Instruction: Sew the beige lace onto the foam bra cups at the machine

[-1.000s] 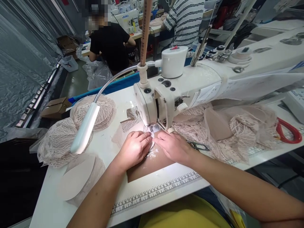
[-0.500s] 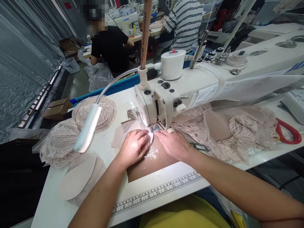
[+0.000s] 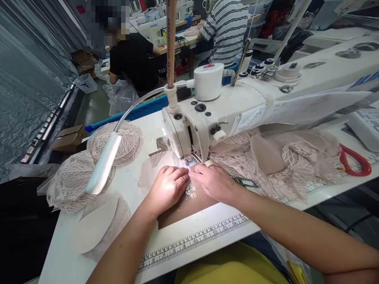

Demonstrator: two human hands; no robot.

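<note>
Both hands meet just in front of the presser foot of a white sewing machine (image 3: 237, 102). My left hand (image 3: 168, 187) has its fingers curled together on the edge of a pale beige mesh-and-lace fabric piece (image 3: 161, 161), which spreads out to the left under the needle area. My right hand (image 3: 214, 182) pinches at the same edge, its fingertips touching the left ones. The fingers cover most of that edge. Brown, shiny tape or sheet (image 3: 183, 211) covers the table beneath the hands. Thread snips (image 3: 247, 182) lie right of my right wrist.
Stacked lace cups (image 3: 71, 177) and a smooth oval cup piece (image 3: 94, 227) lie at left, below a bendy-neck lamp (image 3: 103, 163). More lace (image 3: 296, 161) and red-handled scissors (image 3: 357, 161) are at right. A printed ruler (image 3: 192, 244) runs along the front edge. Two people sit beyond.
My right fingertips have moved left and in toward my left fingertips. The white, bright fabric edge between the hands is now mostly covered. The whole view has shifted slightly.
</note>
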